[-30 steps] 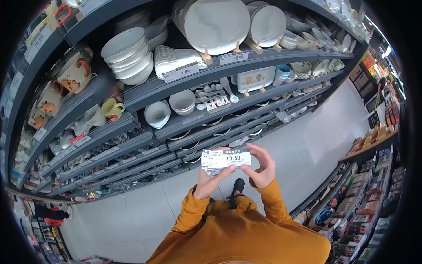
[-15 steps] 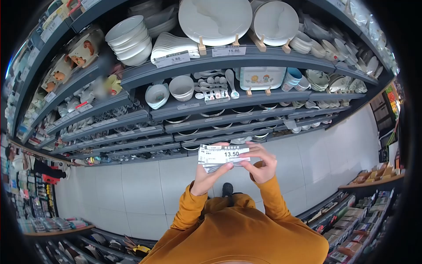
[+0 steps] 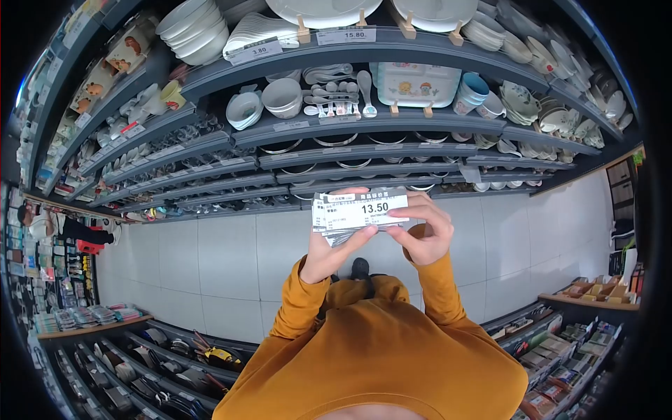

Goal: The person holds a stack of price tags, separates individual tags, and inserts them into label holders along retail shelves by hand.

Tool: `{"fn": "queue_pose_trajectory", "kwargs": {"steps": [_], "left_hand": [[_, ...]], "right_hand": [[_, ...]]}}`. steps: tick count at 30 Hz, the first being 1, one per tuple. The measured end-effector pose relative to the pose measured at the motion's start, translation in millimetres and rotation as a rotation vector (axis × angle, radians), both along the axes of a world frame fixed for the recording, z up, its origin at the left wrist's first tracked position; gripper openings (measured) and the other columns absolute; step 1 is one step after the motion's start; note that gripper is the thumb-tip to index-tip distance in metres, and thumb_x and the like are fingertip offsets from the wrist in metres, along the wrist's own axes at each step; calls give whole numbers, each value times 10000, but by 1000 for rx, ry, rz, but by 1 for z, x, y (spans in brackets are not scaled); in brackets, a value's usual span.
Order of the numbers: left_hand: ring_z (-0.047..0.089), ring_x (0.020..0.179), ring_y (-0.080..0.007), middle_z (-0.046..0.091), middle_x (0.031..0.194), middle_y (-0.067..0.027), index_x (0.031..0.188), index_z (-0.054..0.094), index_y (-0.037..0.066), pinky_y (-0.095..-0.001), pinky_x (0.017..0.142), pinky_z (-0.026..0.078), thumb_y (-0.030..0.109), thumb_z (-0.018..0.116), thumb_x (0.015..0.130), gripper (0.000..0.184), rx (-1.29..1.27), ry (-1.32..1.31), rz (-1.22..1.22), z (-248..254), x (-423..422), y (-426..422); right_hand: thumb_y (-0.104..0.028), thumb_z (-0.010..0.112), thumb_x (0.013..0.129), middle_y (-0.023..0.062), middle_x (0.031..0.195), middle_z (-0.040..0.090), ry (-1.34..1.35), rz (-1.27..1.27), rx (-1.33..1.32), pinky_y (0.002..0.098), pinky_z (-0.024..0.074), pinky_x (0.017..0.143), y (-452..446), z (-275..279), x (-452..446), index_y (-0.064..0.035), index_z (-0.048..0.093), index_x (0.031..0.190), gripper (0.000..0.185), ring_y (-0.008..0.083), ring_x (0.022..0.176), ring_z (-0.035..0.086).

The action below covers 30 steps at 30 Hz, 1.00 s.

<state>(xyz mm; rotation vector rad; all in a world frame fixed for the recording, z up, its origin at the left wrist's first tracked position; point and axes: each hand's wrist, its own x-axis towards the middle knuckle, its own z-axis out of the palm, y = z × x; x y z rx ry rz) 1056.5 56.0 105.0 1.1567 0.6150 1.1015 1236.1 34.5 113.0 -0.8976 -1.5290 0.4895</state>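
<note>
A stack of price labels [image 3: 350, 215] is held up in front of my chest, the top one reading 13.50. My left hand [image 3: 327, 253] grips the stack from the left, thumb along its lower edge and fingers behind. On the right side, my right hand [image 3: 427, 227] pinches the labels, with a finger lying over the face of the top one and the thumb beneath. Several more labels fan out under the top one. What is printed on them cannot be read.
Ahead runs a dark shelf unit with stacked bowls [image 3: 194, 31], a divided tray [image 3: 418, 85], blue cups [image 3: 471, 93] and spoons [image 3: 365, 94]. Price tags [image 3: 346, 36] line the shelf edges. Grey floor tiles [image 3: 227, 255] lie below me. More racks [image 3: 143, 371] stand behind me on both sides.
My view has tilted downward, so the shelves sit higher in it. Both hands and the label stack appear higher and slightly closer. The grip on the labels looks much the same.
</note>
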Motion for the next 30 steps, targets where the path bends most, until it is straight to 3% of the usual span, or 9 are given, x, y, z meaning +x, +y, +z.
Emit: {"fn": "queue_pose_trajectory", "kwargs": {"steps": [9, 18, 30], "left_hand": [[542, 1073, -148, 550, 1188, -105, 1208, 483, 0, -285, 899, 456, -55, 699, 761, 499, 30, 16, 0, -3, 12, 0], [530, 1123, -198, 551, 1190, -144, 1199, 466, 5, -323, 942, 447, -78, 678, 759, 495, 0, -45, -65, 0, 15, 3], [533, 1115, -197, 552, 1185, -144, 1208, 448, 12, -322, 937, 445, -85, 655, 772, 493, -10, -76, -53, 0, -2, 10]], "right_hand": [[8, 767, 665, 114, 923, 694, -71, 4, 24, 358, 479, 795, -3, -5, 15, -23, 707, 940, 283, 271, 902, 639], [9, 773, 660, 112, 948, 685, -42, -18, 33, 360, 478, 796, -2, -6, 15, -44, 714, 922, 274, 279, 924, 632], [5, 783, 654, 109, 940, 687, -17, 44, 19, 362, 485, 798, 12, -7, 0, -48, 714, 912, 272, 284, 940, 630]]}}
